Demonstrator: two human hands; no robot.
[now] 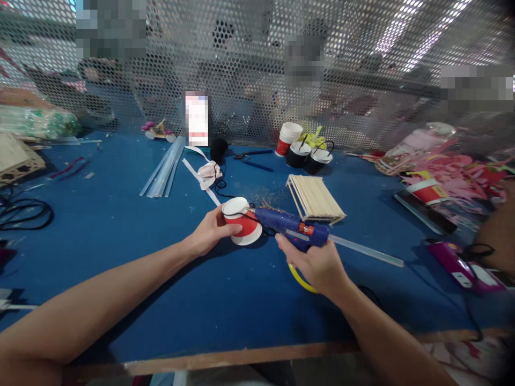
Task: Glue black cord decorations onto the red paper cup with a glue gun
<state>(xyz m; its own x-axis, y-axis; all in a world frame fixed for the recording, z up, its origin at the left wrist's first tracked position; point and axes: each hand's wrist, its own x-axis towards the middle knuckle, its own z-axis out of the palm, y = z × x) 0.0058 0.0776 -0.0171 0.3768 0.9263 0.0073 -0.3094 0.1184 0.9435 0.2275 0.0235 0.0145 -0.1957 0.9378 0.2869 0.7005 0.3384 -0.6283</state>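
My left hand [211, 231] is closed around a red and white paper cup [246, 228], which is tilted with its white bottom end up. A black cord runs across the cup near that end. In my right hand [316, 262] is a blue hot glue gun [281, 221], its nozzle at the cup's upper edge; whether it touches I cannot tell. A clear glue stick [366, 251] sticks out of the gun's back. Below the right hand a yellow ring [301, 280] partly shows. White ribbon [210, 175] lies behind the cup.
Several clear glue sticks [163, 169] lie left of the ribbon. Behind stand pliers [253, 157], cups [298, 153] and a small wooden stick frame [316, 197]. At right are a purple power strip [462, 265], a phone [424, 210] and pink scraps [462, 171]. A perforated metal screen [249, 80] closes the back.
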